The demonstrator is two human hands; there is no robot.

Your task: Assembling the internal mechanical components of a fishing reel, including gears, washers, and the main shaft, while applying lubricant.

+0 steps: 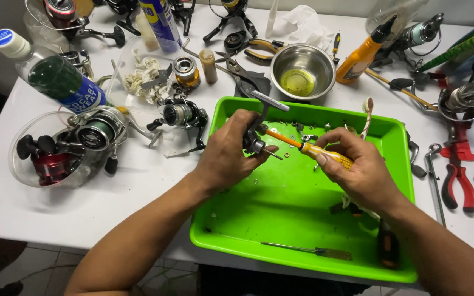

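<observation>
My left hand (227, 159) is wrapped around a small black reel body (253, 141), fingers clamped on it, holding it over the far half of the green tray (281, 219). Its handle arm (269, 102) sticks up and away from me, which keeps it out of the tool's path. My right hand (357, 172) has its fingers closed round the yellow grip of a screwdriver (316, 152), the orange shaft slanting left with its tip right at the reel body. I'm working over the tray, I judge, so that loose bits drop in there: small screws and washers (303, 134) lie scattered near its far edge.

At the tray's near edge lies a thin second screwdriver (308, 251), and a dark tool handle (389, 249) sits by the near right corner, both well apart from my hands.

Around the tray the white table (6, 208) is crowded. A steel bowl (303, 70) with yellowish liquid sits just beyond the tray's far edge, an orange oil bottle (363, 55) beside it. Left, a black spinning reel (182, 115), then a red one (56, 159) on a clear dish, and a plastic bottle (50, 74) lying tilted. Red pliers (459, 181) rest by the right edge. Nothing blocks the screwdriver.
</observation>
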